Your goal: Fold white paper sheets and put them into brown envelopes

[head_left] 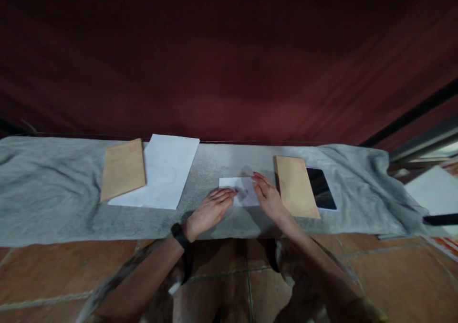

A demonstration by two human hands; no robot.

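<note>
A small rectangle of white paper (244, 198), seemingly folded, lies on the grey cloth in front of me. My left hand (213, 205) rests over its left end, the fingers stretched out flat and pointing right. On the right end lies my right hand (267, 197), its fingers extended and slightly apart, with the fingertips near the paper's far edge. Neither hand grips anything. Just right of my right hand is a brown envelope (296, 187), which partly covers a dark-screened phone (322, 188).
The grey cloth (71, 218) covers a long narrow bench. To the left, another brown envelope (123, 170) overlaps white sheets (170, 170). A dark red curtain (229, 75) hangs behind the bench. Tiled floor (386, 270) lies below; more papers (434, 194) are at far right.
</note>
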